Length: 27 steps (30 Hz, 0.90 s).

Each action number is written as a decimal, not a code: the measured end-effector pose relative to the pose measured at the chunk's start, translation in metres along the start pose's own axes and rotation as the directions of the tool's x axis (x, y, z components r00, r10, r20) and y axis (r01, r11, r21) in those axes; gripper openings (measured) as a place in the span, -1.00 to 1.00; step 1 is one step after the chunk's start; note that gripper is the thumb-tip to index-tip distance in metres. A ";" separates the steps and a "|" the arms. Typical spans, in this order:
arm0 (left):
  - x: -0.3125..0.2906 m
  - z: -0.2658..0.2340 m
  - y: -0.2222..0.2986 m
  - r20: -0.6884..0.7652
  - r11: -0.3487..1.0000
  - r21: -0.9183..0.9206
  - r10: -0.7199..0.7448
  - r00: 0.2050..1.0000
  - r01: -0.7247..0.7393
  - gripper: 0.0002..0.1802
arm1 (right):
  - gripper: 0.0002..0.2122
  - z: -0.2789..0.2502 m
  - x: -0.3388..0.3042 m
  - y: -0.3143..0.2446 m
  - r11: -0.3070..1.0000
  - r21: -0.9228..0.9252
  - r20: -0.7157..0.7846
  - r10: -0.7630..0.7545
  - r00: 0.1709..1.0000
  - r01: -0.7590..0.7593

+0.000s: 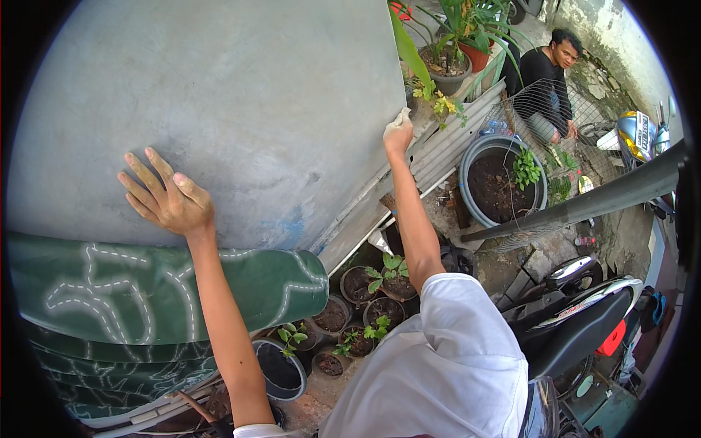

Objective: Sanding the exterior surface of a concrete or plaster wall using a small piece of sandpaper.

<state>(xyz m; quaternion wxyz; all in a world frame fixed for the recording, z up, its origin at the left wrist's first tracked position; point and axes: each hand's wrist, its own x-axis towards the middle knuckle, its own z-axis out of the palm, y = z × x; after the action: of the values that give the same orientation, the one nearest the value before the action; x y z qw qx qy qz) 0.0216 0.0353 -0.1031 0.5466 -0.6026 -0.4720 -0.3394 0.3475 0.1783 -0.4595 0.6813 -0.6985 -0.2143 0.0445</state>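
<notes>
A large grey panel [241,95], smudged with dark patches and a bluish stain, fills the upper left. My left hand [171,201] is over its lower part, fingers spread and dusted with pale powder; whether the palm touches the surface I cannot tell. At the panel's right edge, my right hand [398,135] is closed, with something whitish at its fingertips that is too small to name. Below the panel lies a rolled green sheet [175,292] with white dashed outlines, and my left forearm crosses over it.
Several small potted plants [330,315] stand below the panel's corner. A large grey pot [467,182] is at the right, near wire mesh [584,124] and a slanting pole [584,204]. Another person [540,80] crouches at the upper right. A parked motorcycle [577,328] stands lower right.
</notes>
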 end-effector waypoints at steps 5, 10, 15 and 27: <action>-0.010 -0.008 -0.013 0.018 0.999 0.036 0.002 1.000 -0.002 -0.35 | -0.65 -0.013 -0.005 -0.014 0.970 -0.093 0.175 0.237 0.956 -0.224; -0.004 -0.007 -0.008 0.015 0.999 0.038 0.004 1.000 -0.005 -0.35 | -0.66 -0.019 -0.005 0.002 0.982 -0.035 0.171 0.190 0.967 -0.187; -0.004 -0.002 -0.006 -0.007 0.999 0.034 0.016 1.000 -0.016 -0.35 | -0.67 -0.009 -0.014 0.004 0.979 -0.060 0.131 0.199 0.971 -0.192; -0.005 -0.008 -0.003 -0.008 0.999 0.022 0.024 1.000 -0.023 -0.33 | -0.66 -0.018 -0.012 0.000 0.946 -0.145 0.217 0.316 0.924 -0.290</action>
<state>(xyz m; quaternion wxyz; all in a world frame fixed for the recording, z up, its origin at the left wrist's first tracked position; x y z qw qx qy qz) 0.0185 0.0261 -0.1049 0.5590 -0.6007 -0.4664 -0.3302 0.3429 0.1569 -0.4616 0.5962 -0.7492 -0.1858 0.2208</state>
